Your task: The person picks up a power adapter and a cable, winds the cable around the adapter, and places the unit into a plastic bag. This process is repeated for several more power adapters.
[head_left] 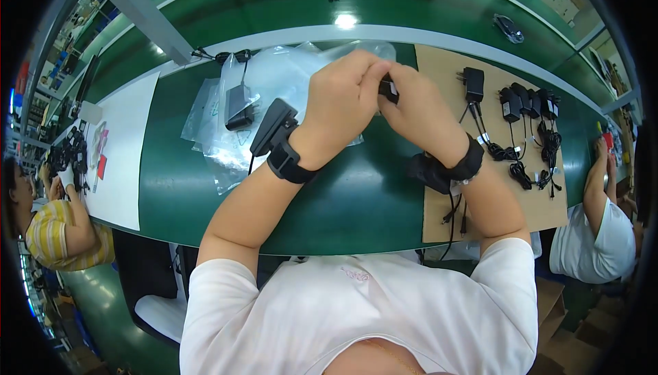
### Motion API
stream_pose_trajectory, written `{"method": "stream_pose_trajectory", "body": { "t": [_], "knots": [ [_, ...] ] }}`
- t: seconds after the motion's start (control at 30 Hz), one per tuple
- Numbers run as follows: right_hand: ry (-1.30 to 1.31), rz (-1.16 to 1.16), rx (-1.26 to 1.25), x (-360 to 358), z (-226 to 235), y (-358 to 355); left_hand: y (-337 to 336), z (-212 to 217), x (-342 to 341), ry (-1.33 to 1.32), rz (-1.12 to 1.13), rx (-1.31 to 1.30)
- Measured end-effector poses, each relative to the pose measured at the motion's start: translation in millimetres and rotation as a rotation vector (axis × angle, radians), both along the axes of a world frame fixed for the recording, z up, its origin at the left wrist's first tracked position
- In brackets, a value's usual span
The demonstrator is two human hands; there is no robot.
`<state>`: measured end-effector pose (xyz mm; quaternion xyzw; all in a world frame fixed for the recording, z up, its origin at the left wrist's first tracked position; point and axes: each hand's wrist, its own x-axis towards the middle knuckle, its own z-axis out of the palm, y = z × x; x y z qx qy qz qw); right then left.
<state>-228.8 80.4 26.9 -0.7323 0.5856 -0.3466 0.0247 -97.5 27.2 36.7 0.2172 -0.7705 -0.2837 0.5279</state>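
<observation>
Currently | left hand, right hand: grip pinched on black piece | black adapters: pale labels, unreadable

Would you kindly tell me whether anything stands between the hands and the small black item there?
Nothing visible does: the left hand and right hand meet directly at the black item, though they hide part of it.

A white short-sleeved shirt is worn with black, cabled wrist straps.
</observation>
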Motion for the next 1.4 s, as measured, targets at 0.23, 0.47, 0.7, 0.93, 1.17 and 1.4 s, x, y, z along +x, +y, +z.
{"method": "stream_pose_trajectory", "body": {
  "t": [0.23,0.47,0.7,0.93,1.17,1.4],
  "knots": [
    [0.299,-0.106,-0.125,2.1,-7.7,-1.1,-4.5,-10.4,-1.0,-0.056,0.204,-0.449],
    [-0.866,0.156,0.743,-4.1,15.2,-8.7,-7.7,-6.9,6.1,-0.235,0.118,-0.574],
    [-0.289,0.173,0.334,-2.6,11.7,-11.7,2.7,-4.2,-2.6,-0.091,0.031,-0.470],
    [-1.280,0.094,-0.068,10.5,20.3,-18.2,9.4,2.3,-9.8,-0.041,-0.010,-0.359],
    [-1.617,0.244,0.350,-16.7,45.3,-11.2,4.9,18.2,-10.0,-0.061,-0.021,-0.469],
    [-1.326,0.031,-0.099,1.4,38.0,-33.3,8.8,19.4,-9.0,-0.259,-0.182,-0.536]
  ]
}}
